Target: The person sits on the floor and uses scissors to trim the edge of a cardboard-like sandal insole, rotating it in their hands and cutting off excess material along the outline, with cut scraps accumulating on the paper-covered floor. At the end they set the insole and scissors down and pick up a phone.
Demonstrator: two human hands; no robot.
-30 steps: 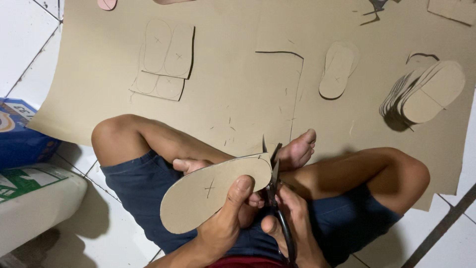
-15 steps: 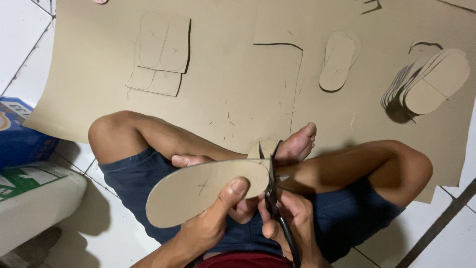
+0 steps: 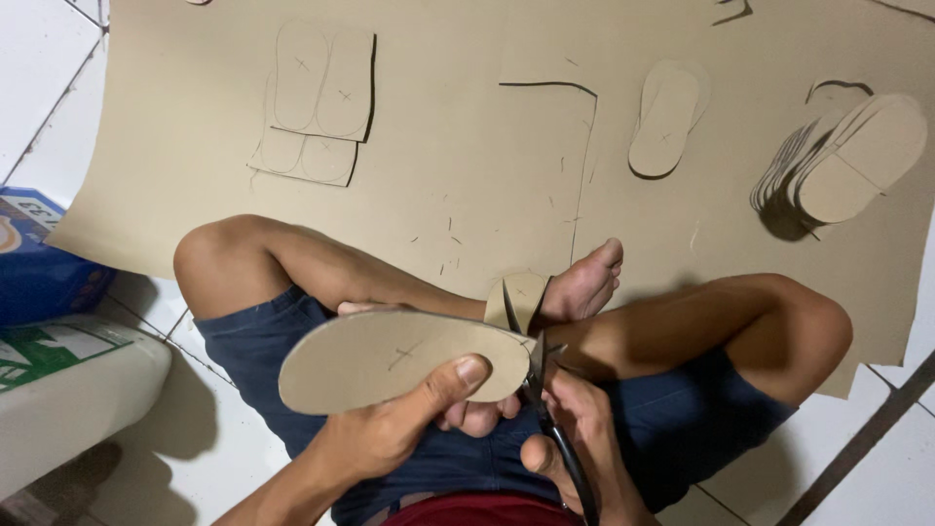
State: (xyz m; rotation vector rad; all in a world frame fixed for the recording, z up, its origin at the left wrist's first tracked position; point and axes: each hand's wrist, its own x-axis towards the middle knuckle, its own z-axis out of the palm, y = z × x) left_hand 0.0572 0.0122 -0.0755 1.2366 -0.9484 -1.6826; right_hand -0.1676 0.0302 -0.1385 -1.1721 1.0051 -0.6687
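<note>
Left hand [image 3: 390,429] gripping cardboard sole [image 3: 390,358]

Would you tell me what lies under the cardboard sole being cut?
Under the cardboard sole: the left hand, thumb on top, and dark blue shorts. Its fingers underneath are mostly covered.

White tiled floor [image 3: 29,58], big cardboard sheet [image 3: 458,175] on it, blue box [image 3: 39,278] beside the sheet

Left hand [image 3: 390,429] grips sole-shaped cardboard cutout [image 3: 390,358]; right hand [image 3: 575,433] works black scissors [image 3: 541,390] at its edge.
</note>
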